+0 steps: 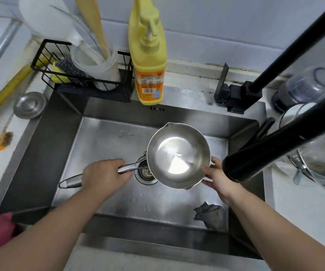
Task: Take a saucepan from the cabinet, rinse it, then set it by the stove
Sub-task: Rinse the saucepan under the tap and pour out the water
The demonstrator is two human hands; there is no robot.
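Observation:
A shiny steel saucepan (178, 153) with two pour spouts hangs over the steel sink (103, 137), above the drain (145, 174). A little water pools in its bottom. My left hand (105, 176) is closed around its long steel handle. My right hand (219, 178) holds the pan's right rim with thumb and fingers. The black faucet spout (255, 159) ends just right of the pan; no water stream shows.
A yellow dish-soap bottle (149, 61) stands behind the sink, next to a black wire rack (46, 55) with scrubbers and a utensil cup. A grey rag (209, 212) lies in the basin's near right corner. Pots and lids (314, 153) crowd the right counter. A sink plug (29, 104) sits left.

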